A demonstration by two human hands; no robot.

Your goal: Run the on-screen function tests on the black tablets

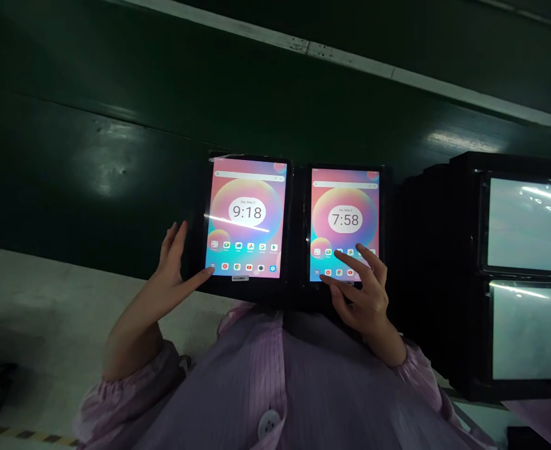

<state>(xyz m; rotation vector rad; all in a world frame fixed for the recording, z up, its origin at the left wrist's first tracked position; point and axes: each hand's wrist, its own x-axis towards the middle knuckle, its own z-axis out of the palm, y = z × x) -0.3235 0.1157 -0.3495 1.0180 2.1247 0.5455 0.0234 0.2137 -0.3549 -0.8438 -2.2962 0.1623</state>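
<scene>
Two lit tablets lie side by side on the dark green bench in front of me. The left tablet (247, 187) shows 9:18 over a pink and blue wallpaper, with rows of app icons below. My left hand (175, 269) is at its left side, thumb stretched to the lower left corner of the screen and the other fingers raised beside the edge. On the right tablet (345, 200) the clock reads 7:58. Over its lower icons spreads my right hand (362, 287), fingers apart, one fingertip at the bottom left icon. Whether the fingertips press the glass I cannot tell.
To the right are two more devices with pale screens, an upper one (531, 228) and a lower one (531, 331), in black stacked holders. A pale strip (350, 59) runs along the far side of the green bench (92, 156). Light floor (45, 300) shows at lower left.
</scene>
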